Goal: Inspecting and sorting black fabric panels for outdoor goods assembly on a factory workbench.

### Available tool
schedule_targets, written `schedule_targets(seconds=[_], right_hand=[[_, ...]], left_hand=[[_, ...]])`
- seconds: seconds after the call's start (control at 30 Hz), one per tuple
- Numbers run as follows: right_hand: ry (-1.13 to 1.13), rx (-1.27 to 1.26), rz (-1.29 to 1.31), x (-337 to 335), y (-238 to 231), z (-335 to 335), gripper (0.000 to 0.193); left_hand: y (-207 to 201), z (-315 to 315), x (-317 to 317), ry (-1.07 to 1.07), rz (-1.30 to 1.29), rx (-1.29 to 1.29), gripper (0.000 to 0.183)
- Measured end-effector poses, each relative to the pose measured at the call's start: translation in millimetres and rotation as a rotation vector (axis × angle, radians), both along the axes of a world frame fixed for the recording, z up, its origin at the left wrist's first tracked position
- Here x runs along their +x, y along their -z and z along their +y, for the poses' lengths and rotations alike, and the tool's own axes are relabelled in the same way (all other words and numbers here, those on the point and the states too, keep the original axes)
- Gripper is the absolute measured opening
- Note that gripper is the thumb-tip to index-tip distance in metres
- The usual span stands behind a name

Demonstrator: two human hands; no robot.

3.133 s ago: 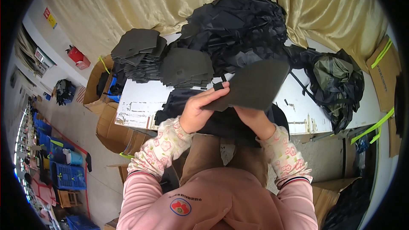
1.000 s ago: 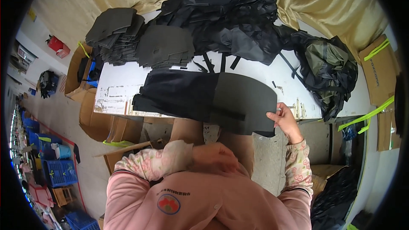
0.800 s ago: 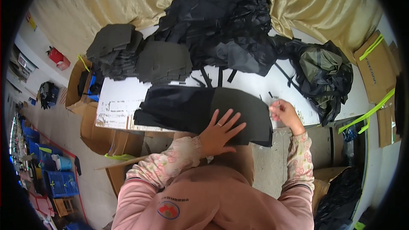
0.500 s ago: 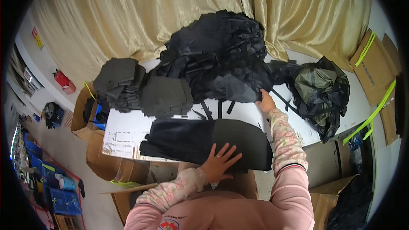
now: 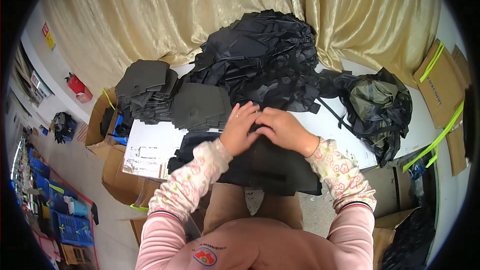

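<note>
My left hand [image 5: 241, 127] and my right hand [image 5: 286, 129] meet over the middle of the white table, fingertips close together. Both are closed at the upper edge of a black fabric piece [image 5: 277, 157], which hangs toward me from between them. The fingers partly hide the gripped edge. Under it lies a longer dark panel [image 5: 187, 152], reaching left along the near table edge. Just beyond my hands rises a big heap of thin black fabric pieces [image 5: 265, 45]. To the left of my hands sit stacks of dark grey foam-like sheets [image 5: 198, 105].
A bundle of black and olive fabric [image 5: 372, 95] lies at the table's right end. Open cardboard boxes [image 5: 117, 165] stand by the left end. Flattened cardboard [image 5: 437, 87] with yellow-green straps leans at the right. Gold curtains [image 5: 165, 15] hang behind the white table [image 5: 150, 145].
My right hand has come back from the heap's front edge to the middle. My left hand has lifted off the long panel and joined it. The grey-looking piece at the heap's front is gone.
</note>
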State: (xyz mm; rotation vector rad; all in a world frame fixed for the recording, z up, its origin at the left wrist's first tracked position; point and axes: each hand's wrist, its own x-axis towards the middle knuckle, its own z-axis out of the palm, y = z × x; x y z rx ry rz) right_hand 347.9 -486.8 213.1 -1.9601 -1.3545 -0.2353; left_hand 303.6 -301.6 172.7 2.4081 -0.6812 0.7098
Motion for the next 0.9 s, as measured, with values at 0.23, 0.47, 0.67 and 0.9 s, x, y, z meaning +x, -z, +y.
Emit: schedule_targets(seconds=[0.23, 0.47, 0.67, 0.9], right_hand=[[0.216, -0.095, 0.000, 23.3, 1.4, -25.7, 0.072], [0.075, -0.118, 0.364, 47.9, 82.7, 9.5, 0.056], [0.260, 0.221, 0.454, 47.4, 86.3, 45.6, 0.048], [-0.040, 0.181, 0.432, 40.6, 83.2, 68.1, 0.024]], left_hand=[[-49.6, 41.6, -19.7, 0.130, 0.333, -0.718, 0.023], [-66.6, 71.3, -57.7, 0.164, 0.385, -0.876, 0.021], [-71.9, 90.6, -88.8, 0.247, 0.433, -1.082, 0.014], [-67.8, 108.3, -103.7, 0.334, 0.405, -1.238, 0.015]])
